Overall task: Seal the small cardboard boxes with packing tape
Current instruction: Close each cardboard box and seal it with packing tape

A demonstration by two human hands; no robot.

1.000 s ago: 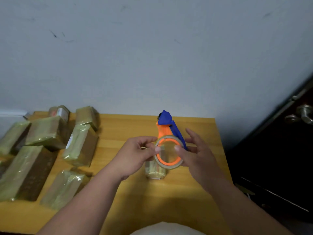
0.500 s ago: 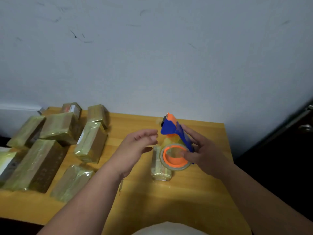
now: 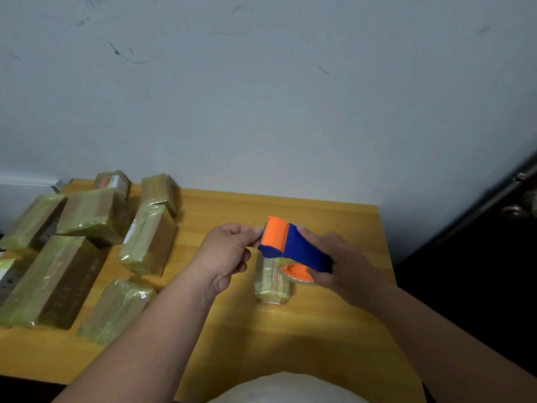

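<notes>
R hand grips blue-orange plastic tape gun | L fingers pinch at its toothed end | small tape-wrapped cardboard box under it, mid counter near right edge | light, slippery; hold sides

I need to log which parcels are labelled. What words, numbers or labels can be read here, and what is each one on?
No text is legible.
White label on the far tape-wrapped cardboard box: print too blurred to read.
White sticker edge with red marks on the middle tape-wrapped cardboard box: too small to read.
Faint rows of marks on the long brown tape-wrapped box: unreadable.
Red printing on the small taped box under the orange and blue tape dispenser: blurred.
</notes>
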